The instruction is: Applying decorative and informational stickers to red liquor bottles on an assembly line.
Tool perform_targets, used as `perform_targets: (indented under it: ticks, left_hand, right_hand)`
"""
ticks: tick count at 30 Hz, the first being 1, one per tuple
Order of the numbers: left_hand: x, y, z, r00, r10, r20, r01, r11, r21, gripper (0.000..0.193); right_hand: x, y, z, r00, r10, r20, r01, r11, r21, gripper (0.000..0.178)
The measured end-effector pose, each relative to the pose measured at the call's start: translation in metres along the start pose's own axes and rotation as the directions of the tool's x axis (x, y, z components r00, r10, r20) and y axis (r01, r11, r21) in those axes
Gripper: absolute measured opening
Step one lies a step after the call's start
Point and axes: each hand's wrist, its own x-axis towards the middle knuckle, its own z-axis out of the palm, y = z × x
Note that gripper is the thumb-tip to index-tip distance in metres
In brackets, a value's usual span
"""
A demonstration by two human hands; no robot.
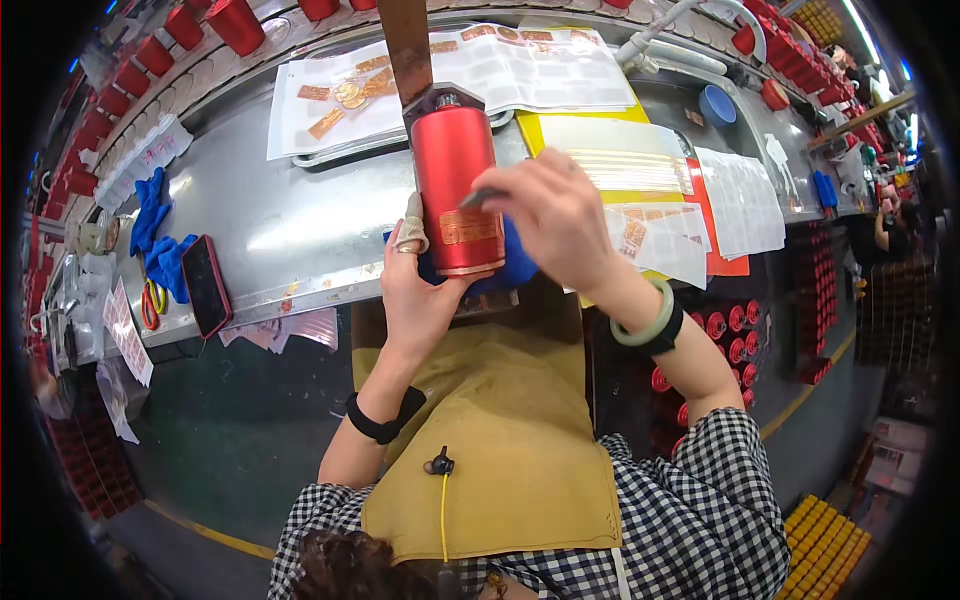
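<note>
The left hand [420,300] holds a red metallic bottle [452,160] over the near edge of a steel workbench [260,255], its fingers clamped on the lower left side, though those behind the bottle are hidden. A pale cloth-like wrap [412,232] covers one digit, just above a ring. The bottle's dark-tipped neck points away from the person, up to a dark bracket [432,98] on a brown metal bar [405,45]; whether the two touch, I cannot tell. The right hand [560,210] pinches a small dark tool [482,198] between thumb and fingers, just above a copper-coloured label [470,228] near the bottle's base; contact is unclear. Beyond the bottle, sheets of copper-coloured decals [550,70] cover a metal tray. To the right lie a yellow folder [532,130] and stacked papers [740,190]; to the left, blue gloves [148,215], orange-handled scissors [150,305] and a smartphone [207,285] at the bench edge.
</note>
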Motion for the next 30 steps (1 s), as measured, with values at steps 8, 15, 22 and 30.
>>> perform_targets:
  ticks: [8,15,22,30]
  left_hand:
    - [-0.005,0.011,0.005,0.993,0.042,-0.113,-0.034,0.997,0.071,0.110]
    - [-0.002,0.006,0.013,0.979,0.152,-0.133,-0.123,0.971,0.203,0.108]
    - [-0.003,0.012,0.011,0.955,0.236,-0.179,-0.198,0.958,0.208,0.105]
    - [-0.002,0.017,0.010,0.955,0.230,-0.186,-0.200,0.966,0.164,0.103]
  right_hand:
    - [0.003,-0.007,-0.001,0.995,-0.054,0.081,0.058,0.997,-0.042,0.017]
    - [-0.011,-0.028,-0.003,0.971,-0.198,0.137,0.198,0.980,0.013,0.021]
    - [-0.009,-0.031,-0.004,0.974,-0.185,0.132,0.187,0.982,0.001,0.020]
    - [0.015,-0.006,0.003,0.991,-0.112,0.071,0.119,0.986,-0.117,0.018]
